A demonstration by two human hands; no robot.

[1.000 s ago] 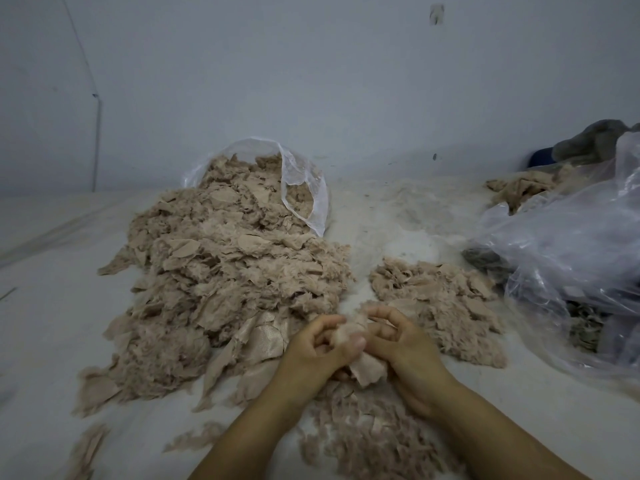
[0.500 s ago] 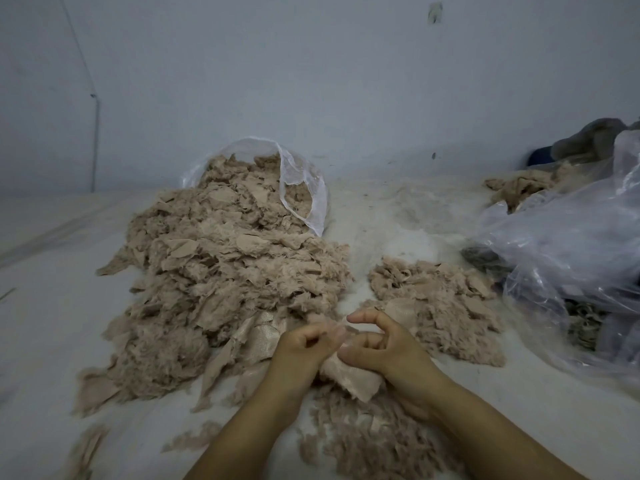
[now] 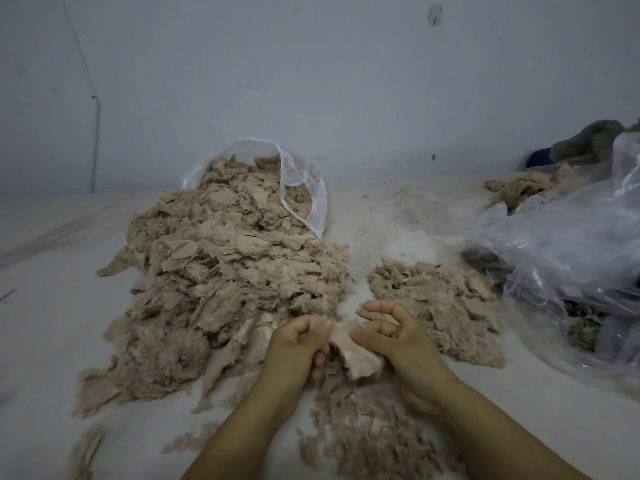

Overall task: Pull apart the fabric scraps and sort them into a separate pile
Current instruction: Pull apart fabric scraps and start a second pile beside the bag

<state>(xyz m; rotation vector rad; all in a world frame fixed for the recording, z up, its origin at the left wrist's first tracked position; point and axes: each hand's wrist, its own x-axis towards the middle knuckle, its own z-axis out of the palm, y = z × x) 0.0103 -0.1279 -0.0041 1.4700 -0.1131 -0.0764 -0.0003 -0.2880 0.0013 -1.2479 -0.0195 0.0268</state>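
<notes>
A pale beige fabric scrap [image 3: 356, 355] stretches between my two hands near the middle bottom. My left hand [image 3: 298, 344] pinches its left end with curled fingers. My right hand [image 3: 398, 337] pinches the right end, forefinger raised. A big heap of beige fluffy scraps [image 3: 221, 285] spills from a clear plastic bag [image 3: 301, 188] on the left. A smaller pile of scraps [image 3: 440, 303] lies just behind my right hand. Another loose pile [image 3: 367, 434] lies under my wrists.
A large crumpled clear plastic bag [image 3: 568, 258] fills the right side, with darker material inside. Brownish cloth [image 3: 519, 188] and grey fabric [image 3: 595, 140] lie at the back right. The white work surface [image 3: 52, 323] meets a grey wall behind.
My hands have drawn slightly apart and the scrap between them has stretched out. The right forefinger has lifted off the scrap.
</notes>
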